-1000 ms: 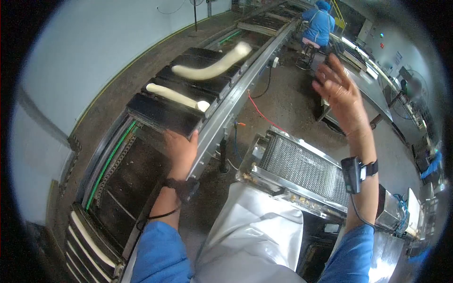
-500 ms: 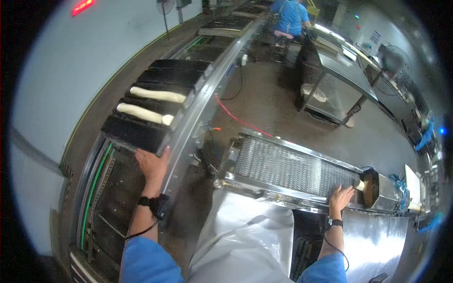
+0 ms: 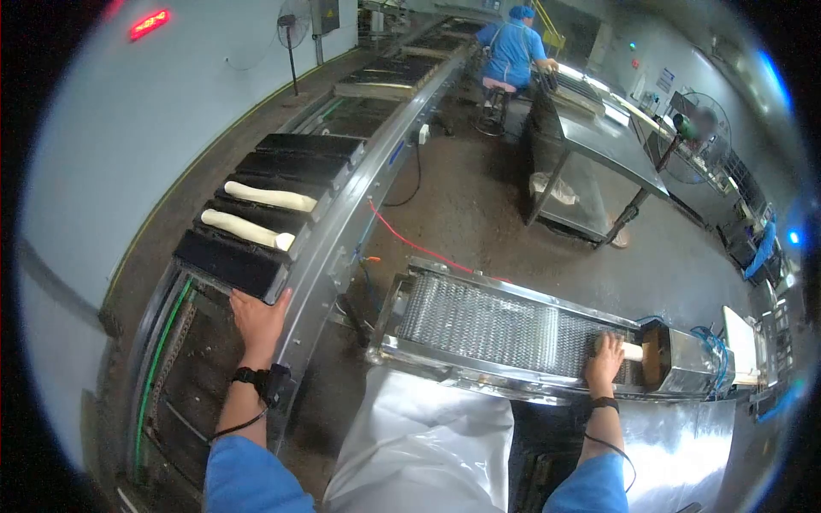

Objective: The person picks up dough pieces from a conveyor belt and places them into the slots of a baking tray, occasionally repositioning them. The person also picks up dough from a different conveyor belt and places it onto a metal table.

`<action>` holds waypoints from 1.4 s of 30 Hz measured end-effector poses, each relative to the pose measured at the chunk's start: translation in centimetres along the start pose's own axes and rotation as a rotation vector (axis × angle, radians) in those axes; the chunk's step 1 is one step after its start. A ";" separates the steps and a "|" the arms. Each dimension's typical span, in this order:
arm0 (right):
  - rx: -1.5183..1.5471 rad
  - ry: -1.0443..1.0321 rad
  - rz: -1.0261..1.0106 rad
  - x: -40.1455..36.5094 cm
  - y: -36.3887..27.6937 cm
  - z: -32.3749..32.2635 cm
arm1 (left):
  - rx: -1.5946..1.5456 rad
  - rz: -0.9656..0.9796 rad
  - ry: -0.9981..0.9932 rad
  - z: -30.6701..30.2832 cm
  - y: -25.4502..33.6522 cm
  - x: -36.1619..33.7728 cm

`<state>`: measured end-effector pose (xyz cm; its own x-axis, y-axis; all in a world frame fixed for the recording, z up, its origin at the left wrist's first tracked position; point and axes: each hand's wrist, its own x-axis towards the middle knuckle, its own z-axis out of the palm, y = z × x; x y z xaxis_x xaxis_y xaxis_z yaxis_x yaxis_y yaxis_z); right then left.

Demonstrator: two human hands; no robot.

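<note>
My left hand point(image 3: 259, 321) lies against the near end of a set of black pans point(image 3: 229, 263), fingers spread under the front edge. Two pale dough rolls point(image 3: 269, 197) point(image 3: 246, 229) lie in separate slots of the pans. On the right, my right hand point(image 3: 605, 361) is over the mesh conveyor point(image 3: 487, 323), its fingers apart on the near end of another pale dough roll point(image 3: 631, 351). That roll sticks out of the opening of a metal housing point(image 3: 682, 355).
A steel rail point(image 3: 363, 184) runs along the pan line. Beyond the mesh conveyor stand a steel table point(image 3: 611, 145) and a fan point(image 3: 697, 128). A person in blue point(image 3: 513, 53) sits farther back. A red hose point(image 3: 410, 241) crosses the floor.
My right hand has moved from beside the dough roll onto its end, and the roll sticks out farther. My left hand stays at the pans. The whole view has shifted slightly.
</note>
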<state>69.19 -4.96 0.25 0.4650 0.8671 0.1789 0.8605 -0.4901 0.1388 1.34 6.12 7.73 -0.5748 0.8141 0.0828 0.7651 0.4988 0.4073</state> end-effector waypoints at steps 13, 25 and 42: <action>-0.088 -0.004 -0.141 -1.1 -1.2 -5.1 | -0.017 0.001 0.038 1.0 -1.0 0.7; 2.030 -0.246 -0.553 1.7 -19.4 -33.6 | -0.021 0.104 0.123 1.1 -1.8 0.1; 0.528 0.117 -0.283 -0.1 -9.3 -4.9 | -0.103 0.018 0.101 1.2 -1.7 0.5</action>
<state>60.10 -0.90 3.75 0.2028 0.9269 0.3159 0.9481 -0.1052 -0.3000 0.06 6.03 6.01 -0.5913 0.7861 0.1802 0.7448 0.4467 0.4956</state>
